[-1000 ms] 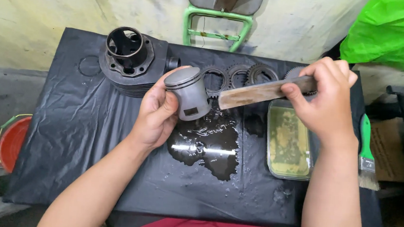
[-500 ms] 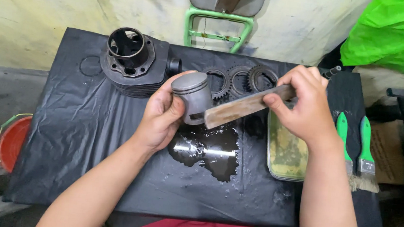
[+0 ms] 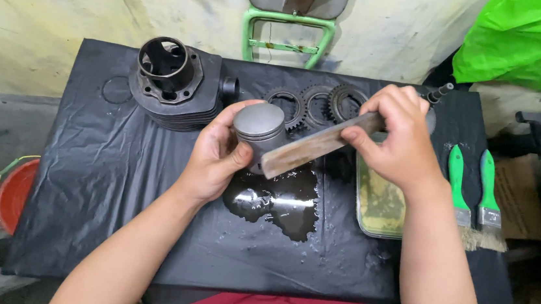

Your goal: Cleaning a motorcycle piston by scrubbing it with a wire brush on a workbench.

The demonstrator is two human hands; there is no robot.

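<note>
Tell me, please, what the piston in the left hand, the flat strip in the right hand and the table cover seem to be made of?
Piston: dull grey metal, probably cast aluminium, with a matte crown and ring grooves.
Flat strip: seemingly worn steel, with a brown-grey tarnished face.
Table cover: thin black plastic sheeting, glossy, creased, wet in the middle.

Left hand (image 3: 214, 160) wraps a grey metal piston (image 3: 259, 131), crown up. Right hand (image 3: 395, 140) grips a flat worn blade (image 3: 313, 146); its lower end lies against the piston's side. Below them, a dark oily puddle (image 3: 279, 205) on black plastic sheeting (image 3: 86, 175). Finned black cylinder (image 3: 172, 85) stands behind the left hand. Three gears (image 3: 317, 104) in a row behind the piston. Rectangular tray (image 3: 380, 207) of yellowish liquid under the right wrist. Two green-handled brushes (image 3: 475, 196) lie at the right edge.
</note>
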